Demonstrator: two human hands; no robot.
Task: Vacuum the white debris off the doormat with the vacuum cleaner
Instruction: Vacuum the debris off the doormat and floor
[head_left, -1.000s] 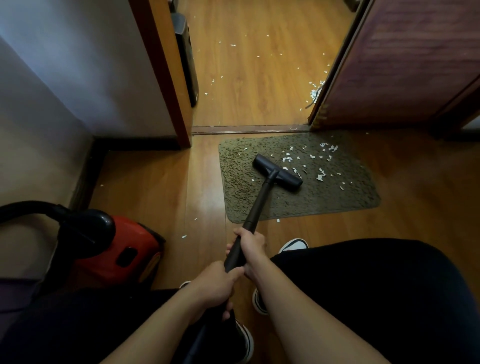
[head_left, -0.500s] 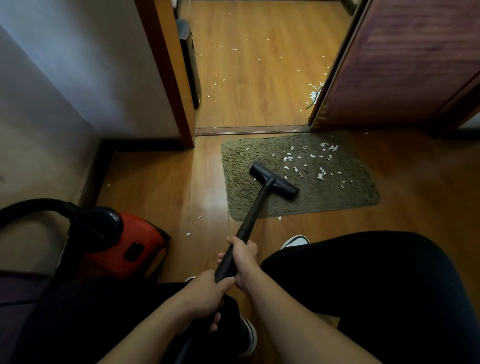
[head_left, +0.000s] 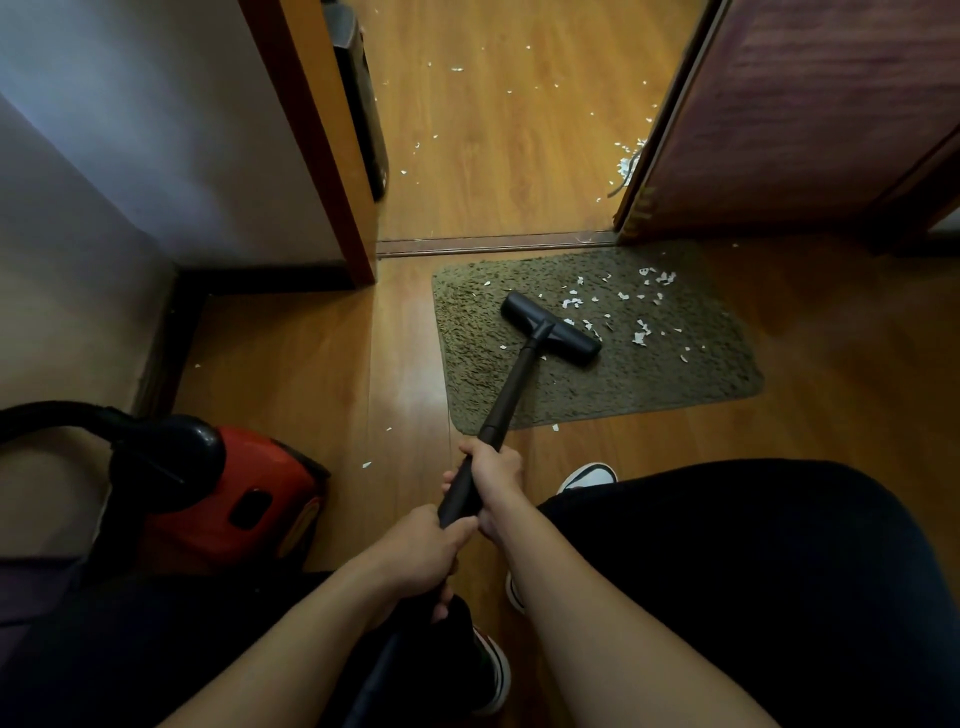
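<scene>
Floor (head_left: 311, 364): glossy wood planks, warm brown. Pale wall (head_left: 130, 104) in the left corner, with dark skirting at its foot. Open doorway at the far side, with a thin threshold strip (head_left: 493, 243) across it. A dark reddish door (head_left: 805, 104) stands open on the right.

Doormat (head_left: 649, 384): olive-green and shaggy, lying just on the near side of the strip, right of centre.

Grip: both my hands are wrapped round the black tube (head_left: 511, 395) of the vacuum cleaner. My right hand (head_left: 493, 478) is the farther one up the tube. My left hand (head_left: 421, 556) sits just behind it, nearer to me, fingers curled under. From my hands the tube runs away and a little right, crossing the near edge of the mat.

The head (head_left: 550, 328) is black and bar-shaped. It lies on the middle of the mat at a slant, left end farther away, right end nearer.

White debris (head_left: 639, 338): small torn flakes, thickest on the far right part of the mat, just beyond the head, some right at its far edge. One flake lies by the near edge of the mat and a few on the floor to the left. More are strewn past the doorway, with a small heap at the foot of the door.

The red body (head_left: 234, 499) of the cleaner is near left by the wall. A black hose (head_left: 52, 415) arches out of it to the left.

My legs are in black trousers (head_left: 727, 571). A black-and-white shoe (head_left: 587, 475) shows just right of my right hand.
</scene>
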